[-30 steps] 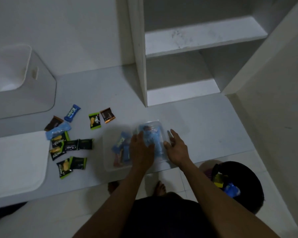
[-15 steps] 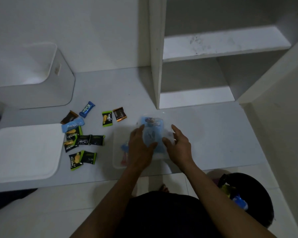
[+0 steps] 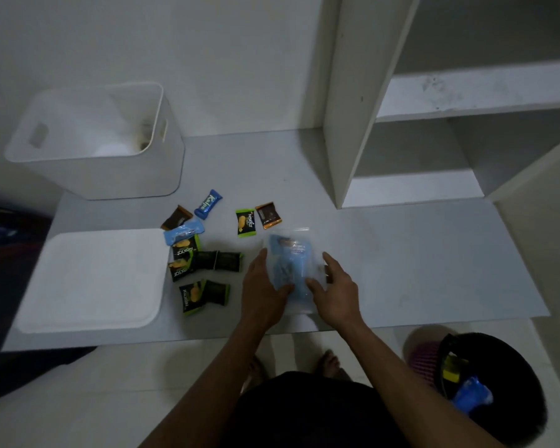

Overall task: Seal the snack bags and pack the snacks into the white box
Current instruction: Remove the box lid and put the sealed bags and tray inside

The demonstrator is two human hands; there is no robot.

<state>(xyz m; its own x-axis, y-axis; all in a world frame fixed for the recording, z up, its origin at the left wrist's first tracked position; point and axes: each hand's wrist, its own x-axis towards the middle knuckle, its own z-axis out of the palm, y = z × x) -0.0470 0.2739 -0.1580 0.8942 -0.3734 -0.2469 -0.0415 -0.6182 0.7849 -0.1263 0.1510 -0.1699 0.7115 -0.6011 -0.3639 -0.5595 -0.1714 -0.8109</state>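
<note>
Head cam, only view here, and it's dim and a bit blurry. Clear snack bag w/ blue packets inside lies flat on the grey table, close to the front edge. Left hand is on the bag's left side, right hand on its right side, both w/ fingers fairly straight and thumbs on the plastic, so pressing rather than clutching afaict. Loose snacks are scattered just left of the bag: green/black Nextar packs, a blue Kalpa one, a couple brown ones. White box stands open at the back left, well apart from the bag, and its white lid lies flat in front of it, beside the loose packs.
</note>
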